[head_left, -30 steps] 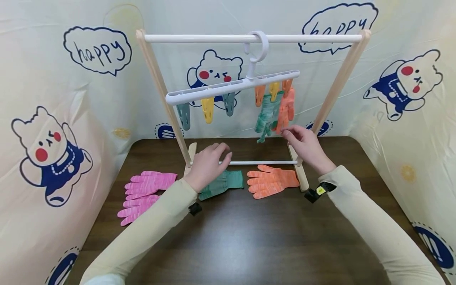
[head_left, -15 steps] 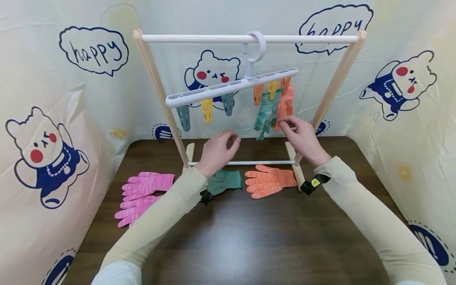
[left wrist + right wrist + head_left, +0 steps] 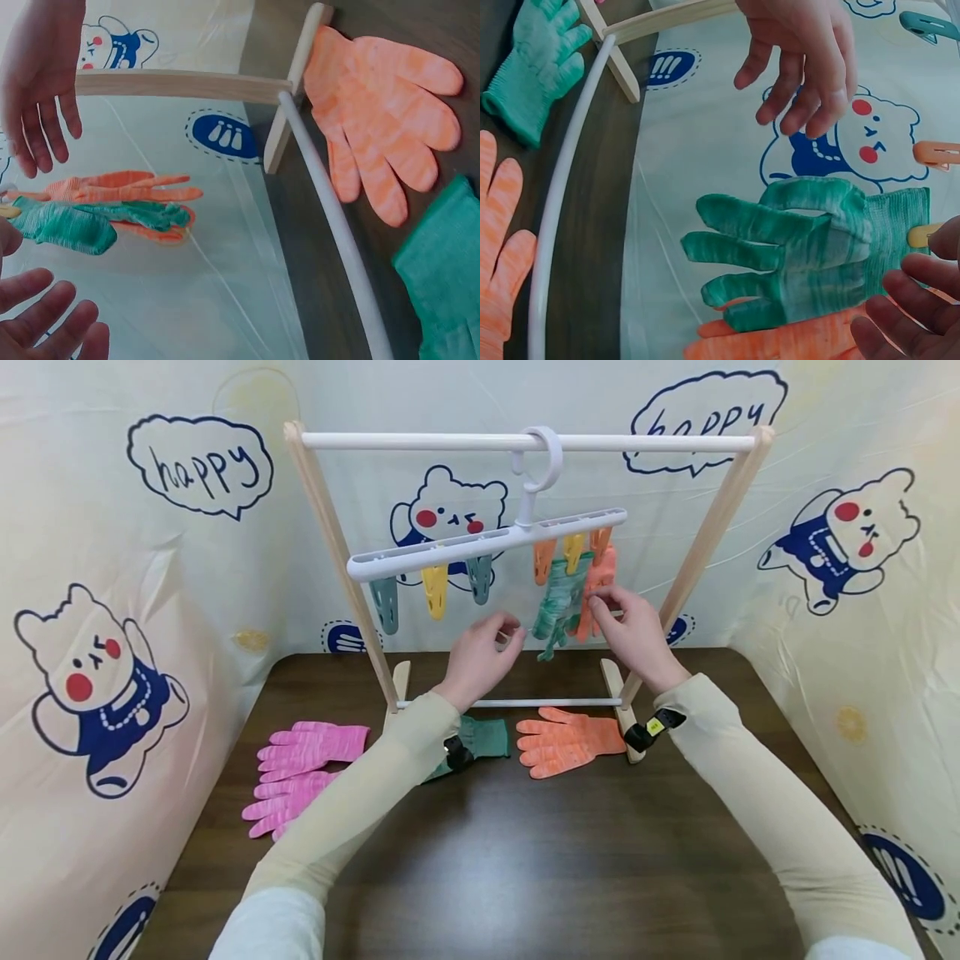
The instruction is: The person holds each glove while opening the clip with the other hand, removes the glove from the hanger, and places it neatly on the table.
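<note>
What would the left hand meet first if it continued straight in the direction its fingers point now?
Probably the green knitted glove hanging from the white clip hanger. The left hand points up and right toward it, with a small gap left; depth is uncertain.

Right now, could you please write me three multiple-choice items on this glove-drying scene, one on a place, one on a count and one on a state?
1. Where does the loose orange glove lie?
A. on the table in front of the rack's bottom rail
B. over the top bar
C. on the pink gloves

2. How many gloves hang from the clip hanger?
A. none
B. two
C. five

3. What is the left hand doing?
A. gripping the bottom rail
B. pressing on the table
C. raised in the air, holding nothing

Answers: 1 A, it lies flat on the dark table. 2 B, a hanging green glove and a hanging orange glove are clipped side by side. 3 C, the left wrist view shows its fingers spread and empty.
</note>
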Tool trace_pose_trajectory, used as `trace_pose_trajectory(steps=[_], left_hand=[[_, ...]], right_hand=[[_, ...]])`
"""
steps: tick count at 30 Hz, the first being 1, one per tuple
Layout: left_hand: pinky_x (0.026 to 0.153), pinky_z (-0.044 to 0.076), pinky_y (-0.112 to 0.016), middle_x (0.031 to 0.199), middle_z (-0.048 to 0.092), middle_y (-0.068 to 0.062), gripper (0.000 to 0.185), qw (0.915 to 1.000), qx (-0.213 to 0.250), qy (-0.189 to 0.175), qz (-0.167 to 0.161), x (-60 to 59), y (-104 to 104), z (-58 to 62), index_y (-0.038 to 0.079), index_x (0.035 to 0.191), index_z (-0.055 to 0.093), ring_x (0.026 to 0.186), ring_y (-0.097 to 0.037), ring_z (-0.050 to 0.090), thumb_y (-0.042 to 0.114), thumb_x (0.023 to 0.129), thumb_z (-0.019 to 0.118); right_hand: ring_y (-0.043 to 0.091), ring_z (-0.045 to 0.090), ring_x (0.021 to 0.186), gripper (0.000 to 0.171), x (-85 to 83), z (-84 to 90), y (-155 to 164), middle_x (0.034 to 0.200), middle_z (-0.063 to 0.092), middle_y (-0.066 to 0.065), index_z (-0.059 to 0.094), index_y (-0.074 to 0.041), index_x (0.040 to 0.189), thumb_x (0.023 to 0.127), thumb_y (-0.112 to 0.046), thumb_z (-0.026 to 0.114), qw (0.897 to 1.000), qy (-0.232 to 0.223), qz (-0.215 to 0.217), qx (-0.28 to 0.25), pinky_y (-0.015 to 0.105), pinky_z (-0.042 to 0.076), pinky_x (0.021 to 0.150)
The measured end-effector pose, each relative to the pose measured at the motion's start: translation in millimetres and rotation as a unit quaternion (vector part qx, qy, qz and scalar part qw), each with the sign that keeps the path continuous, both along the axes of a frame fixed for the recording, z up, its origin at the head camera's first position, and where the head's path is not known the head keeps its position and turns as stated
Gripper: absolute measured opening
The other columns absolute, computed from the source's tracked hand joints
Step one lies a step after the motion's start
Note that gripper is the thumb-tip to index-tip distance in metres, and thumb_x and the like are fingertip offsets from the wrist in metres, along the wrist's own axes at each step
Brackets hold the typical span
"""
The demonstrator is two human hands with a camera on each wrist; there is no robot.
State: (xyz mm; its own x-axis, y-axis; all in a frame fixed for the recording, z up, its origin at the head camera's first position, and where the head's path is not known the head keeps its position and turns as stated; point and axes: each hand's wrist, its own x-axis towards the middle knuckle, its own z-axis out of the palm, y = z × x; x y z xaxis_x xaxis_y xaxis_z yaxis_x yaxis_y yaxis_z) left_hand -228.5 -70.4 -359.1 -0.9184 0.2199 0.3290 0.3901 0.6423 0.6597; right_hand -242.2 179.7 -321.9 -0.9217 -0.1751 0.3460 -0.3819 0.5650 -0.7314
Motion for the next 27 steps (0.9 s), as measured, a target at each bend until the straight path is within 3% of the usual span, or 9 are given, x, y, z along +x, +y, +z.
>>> trace_pose_trajectory(steps=[12, 20, 27], left_hand=[[0.091, 0.055, -0.032, 0.12, 0.067, -0.003, 0.032, 0.9926, 0.113, -0.041, -0.018, -25.5, 28, 10.5, 0.012, 0.126, 0.063, 0.108, -0.017, 0.062, 0.037, 0.106, 0.06], [0.096, 0.053, -0.033, 0.13, 0.064, -0.005, 0.043, 0.989, 0.13, -0.071, 0.004, -33.4, 45, 18.4, 0.012, 0.137, 0.058, 0.116, -0.019, 0.059, 0.041, 0.105, 0.061], [0.097, 0.055, -0.035, 0.128, 0.066, -0.009, 0.043, 0.9794, 0.179, -0.091, -0.017, -43.5, 56, 21.9, 0.009, 0.138, 0.056, 0.112, -0.02, 0.064, 0.038, 0.106, 0.06]], right_hand=[[0.029, 0.062, 0.11, 0.039, -5.8, 9.9, 2, 0.122, 0.068, 0.018, 0.067, 0.0, 0.131, 0.11, -0.029, 0.051, 1.0, 0.015, -0.018, 0.003, 0.046, 0.049, 0.092], [0.03, 0.063, 0.114, 0.038, -6.2, 10.9, 2, 0.126, 0.069, 0.017, 0.068, -0.001, 0.13, 0.109, -0.029, 0.052, 1.0, 0.019, -0.013, -0.005, 0.051, 0.051, 0.097], [0.028, 0.063, 0.115, 0.038, -6.0, 10.9, 5, 0.13, 0.069, 0.015, 0.068, -0.001, 0.13, 0.109, -0.029, 0.052, 1.0, 0.023, -0.011, -0.007, 0.05, 0.051, 0.099]])
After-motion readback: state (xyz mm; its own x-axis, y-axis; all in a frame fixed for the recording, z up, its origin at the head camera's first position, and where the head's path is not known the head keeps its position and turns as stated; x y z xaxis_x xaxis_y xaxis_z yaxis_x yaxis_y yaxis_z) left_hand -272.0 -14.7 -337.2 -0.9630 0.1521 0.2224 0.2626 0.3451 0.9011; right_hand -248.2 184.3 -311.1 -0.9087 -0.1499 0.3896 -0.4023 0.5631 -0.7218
